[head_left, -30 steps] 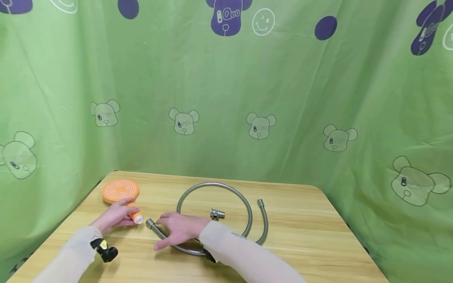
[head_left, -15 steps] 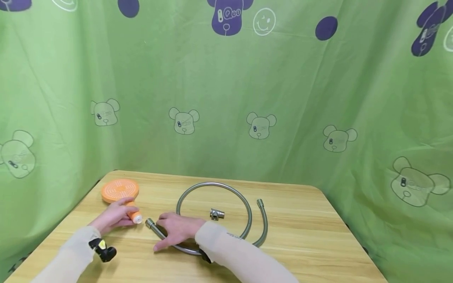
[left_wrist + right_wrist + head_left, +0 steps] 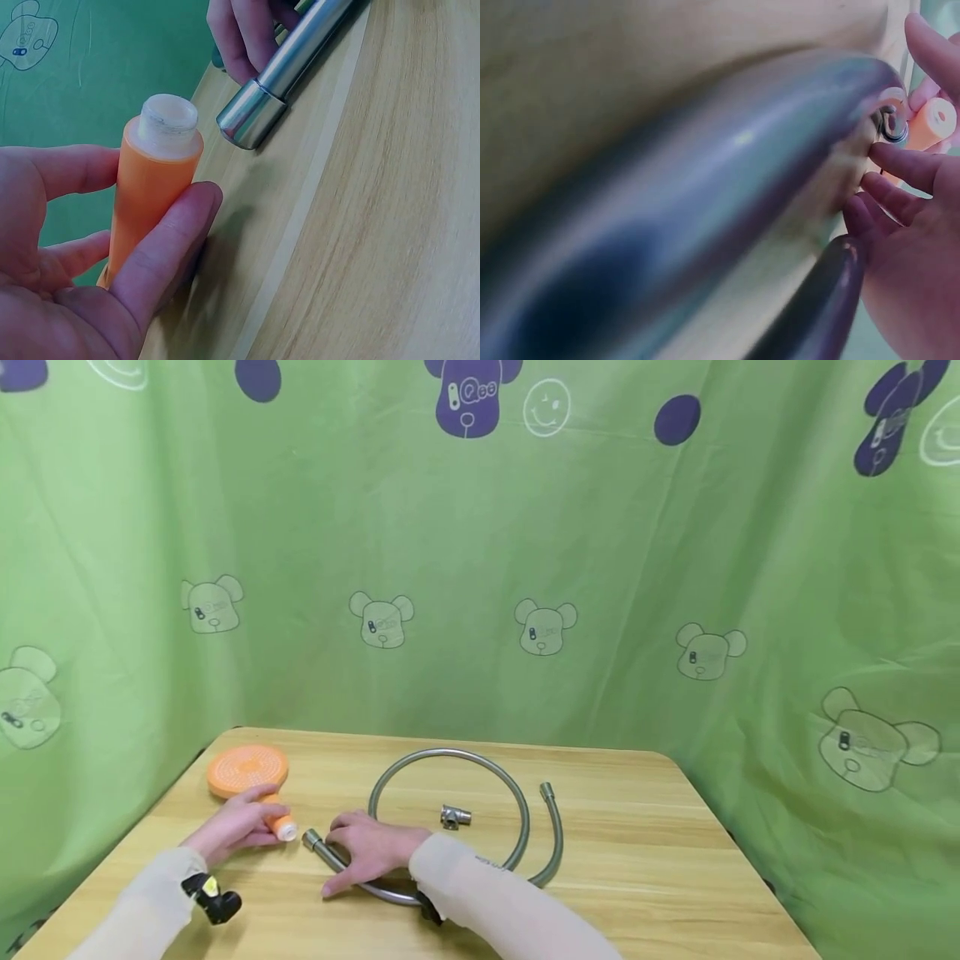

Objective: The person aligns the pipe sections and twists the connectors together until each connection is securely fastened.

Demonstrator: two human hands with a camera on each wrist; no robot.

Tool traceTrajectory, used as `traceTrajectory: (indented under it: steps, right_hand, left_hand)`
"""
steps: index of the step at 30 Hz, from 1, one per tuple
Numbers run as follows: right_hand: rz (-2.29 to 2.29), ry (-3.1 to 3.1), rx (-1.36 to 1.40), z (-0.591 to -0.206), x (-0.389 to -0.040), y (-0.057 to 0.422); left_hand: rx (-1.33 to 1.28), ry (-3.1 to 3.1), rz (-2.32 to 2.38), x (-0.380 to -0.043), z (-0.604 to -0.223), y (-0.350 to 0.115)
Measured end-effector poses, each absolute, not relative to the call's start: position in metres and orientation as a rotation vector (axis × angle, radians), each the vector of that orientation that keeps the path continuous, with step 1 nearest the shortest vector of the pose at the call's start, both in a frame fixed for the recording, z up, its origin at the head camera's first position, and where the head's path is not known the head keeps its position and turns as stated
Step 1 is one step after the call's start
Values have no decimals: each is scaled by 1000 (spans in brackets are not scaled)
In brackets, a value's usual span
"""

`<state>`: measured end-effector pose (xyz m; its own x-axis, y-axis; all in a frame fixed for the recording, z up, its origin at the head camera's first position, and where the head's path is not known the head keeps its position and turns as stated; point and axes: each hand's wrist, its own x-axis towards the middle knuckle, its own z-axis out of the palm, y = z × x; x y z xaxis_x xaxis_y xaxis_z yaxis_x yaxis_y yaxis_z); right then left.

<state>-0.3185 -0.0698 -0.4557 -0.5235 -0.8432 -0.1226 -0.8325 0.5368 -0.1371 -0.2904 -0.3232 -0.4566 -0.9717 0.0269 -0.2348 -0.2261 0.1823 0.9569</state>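
An orange shower head [image 3: 247, 770] lies face up at the left of the table. My left hand [image 3: 236, 825] grips its handle [image 3: 154, 191], thumb on one side and fingers on the other, near the white threaded tip. Just right of that tip, slightly apart from it, is one metal end of a grey shower hose [image 3: 444, 752]. My right hand [image 3: 371, 847] rests over the hose behind this end fitting [image 3: 255, 112], its thumb spread away. The right wrist view shows its fingertips [image 3: 877, 199] beside the blurred hose, apart from the thumb.
A small metal tee fitting [image 3: 454, 817] lies inside the hose loop. The hose's other end [image 3: 547, 791] points toward the back, right of the loop. Green printed curtains [image 3: 465, 685] stand behind and beside the wooden table [image 3: 637, 860].
The head view has shifted slightly, so everything sits a little further left in it. Both hands keep their places on the shower head and over the hose.
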Motion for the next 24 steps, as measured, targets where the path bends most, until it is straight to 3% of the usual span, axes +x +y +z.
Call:
traceTrajectory:
  steps: [24]
  right_hand:
    - [-128,2683,-1350,-460,-314,-76]
  left_hand:
    - [-166,2266,1866,-290,-459,-322]
